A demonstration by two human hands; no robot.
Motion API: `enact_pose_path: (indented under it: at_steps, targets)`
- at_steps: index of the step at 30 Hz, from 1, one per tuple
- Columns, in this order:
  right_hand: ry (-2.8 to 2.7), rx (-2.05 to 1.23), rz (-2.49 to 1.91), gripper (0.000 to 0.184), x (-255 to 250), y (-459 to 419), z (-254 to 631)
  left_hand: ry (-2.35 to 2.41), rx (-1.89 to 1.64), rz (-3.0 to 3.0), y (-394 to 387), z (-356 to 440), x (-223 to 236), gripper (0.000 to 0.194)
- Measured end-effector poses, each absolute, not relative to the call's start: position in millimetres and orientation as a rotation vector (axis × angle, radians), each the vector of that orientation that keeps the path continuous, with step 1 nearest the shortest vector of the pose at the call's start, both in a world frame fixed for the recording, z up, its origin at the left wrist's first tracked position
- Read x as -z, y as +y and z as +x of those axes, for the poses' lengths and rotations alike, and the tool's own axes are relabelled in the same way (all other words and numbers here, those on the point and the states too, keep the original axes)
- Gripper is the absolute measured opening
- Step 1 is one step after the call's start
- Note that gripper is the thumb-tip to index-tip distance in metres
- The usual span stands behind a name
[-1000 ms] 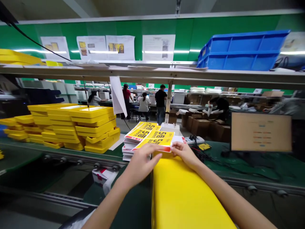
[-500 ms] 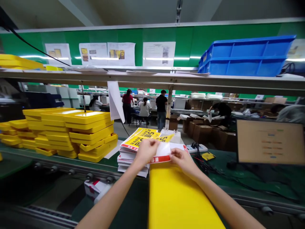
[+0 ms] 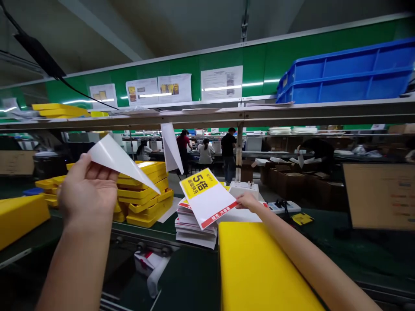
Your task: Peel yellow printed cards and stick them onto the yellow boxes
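Observation:
My left hand [image 3: 92,185] is raised at the left, its fingers closed on a glossy white backing sheet [image 3: 119,162] that curls toward the right. Between the fingertips of my right hand [image 3: 249,202] is the red-edged corner of a printed sticker [image 3: 212,204], which has a yellow upper part, a white middle and a red strip along the bottom. The sticker hangs tilted above a stack of printed sheets [image 3: 196,231]. Below my right forearm stands a large yellow box [image 3: 256,263], its plain top toward me.
Yellow plastic trays [image 3: 151,192] are piled behind my left hand, and another yellow box [image 3: 22,218] sits at far left. A blue crate [image 3: 346,73] rests on the overhead shelf. Right of the stack lie a power strip [image 3: 285,207] and a monitor [image 3: 379,196]. Several people work beyond.
My left hand has swung far left and up with the white backing sheet, now apart from the sticker. My right hand keeps the sticker, now showing its yellow printed part. The view has shifted leftward.

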State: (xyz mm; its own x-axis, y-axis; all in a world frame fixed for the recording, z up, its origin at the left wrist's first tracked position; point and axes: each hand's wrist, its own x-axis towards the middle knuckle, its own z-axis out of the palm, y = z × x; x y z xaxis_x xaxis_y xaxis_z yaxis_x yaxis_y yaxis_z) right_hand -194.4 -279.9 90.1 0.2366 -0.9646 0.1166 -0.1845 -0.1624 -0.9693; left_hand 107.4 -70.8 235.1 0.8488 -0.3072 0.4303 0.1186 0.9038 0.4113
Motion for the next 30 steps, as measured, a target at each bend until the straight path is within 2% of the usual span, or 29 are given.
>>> enact_pose_path:
  at_steps: [2, 5, 6, 7, 9, 11, 13, 15, 18, 20, 22, 24, 27, 30]
  targets:
    - [1.154, 1.029, -1.667, 0.019, -104, -249, -190, -0.666, 0.062, 0.254, -52, 73, -232, 0.008]
    - [0.976, 1.024, -1.928, 0.059, -130, -171, -191, -0.799, -0.137, 0.190, -34, 9, -217, 0.010]
    - [0.829, 1.017, -2.140, 0.071, -138, -142, -194, -0.824, -0.173, 0.229, -29, -12, -209, 0.009]
    - [0.723, 1.061, -2.296, 0.077, -145, -114, -196, -0.863, -0.166, 0.293, -25, -32, -201, 0.010]
    - [0.670, 1.275, -2.414, 0.066, -155, -68, -203, -0.985, -0.103, 0.413, -18, -68, -185, 0.015]
    - [0.719, 1.463, -2.413, 0.037, -160, -43, -214, -1.134, -0.066, 0.482, -11, -94, -173, 0.018]
    - [0.786, 1.570, -2.368, 0.020, -161, -35, -229, -1.295, -0.096, 0.508, -5, -110, -165, 0.021]
    - [0.869, 1.677, -2.290, 0.018, -159, -38, -250, -1.499, -0.118, 0.547, -1, -116, -162, 0.028]
    - [1.035, 1.817, -2.121, 0.018, -155, -45, -286, -1.765, -0.135, 0.641, 2, -109, -157, 0.056]
    - [1.113, 1.771, -1.987, 0.016, -151, -47, -308, -1.743, -0.152, 0.707, 0, -98, -151, 0.070]
    - [1.139, 1.589, -1.840, 0.020, -146, -48, -325, -1.610, -0.066, 0.773, -6, -89, -141, 0.074]
    - [1.126, 1.334, -1.697, 0.027, -138, -49, -336, -1.531, 0.171, 0.864, -12, -83, -129, 0.061]
    - [1.070, 1.013, -1.543, 0.030, -126, -52, -341, -1.484, 0.533, 0.999, -17, -81, -109, 0.016]
    - [1.054, 0.851, -1.497, 0.027, -116, -59, -340, -1.435, 0.595, 1.088, -16, -80, -89, 0.010]
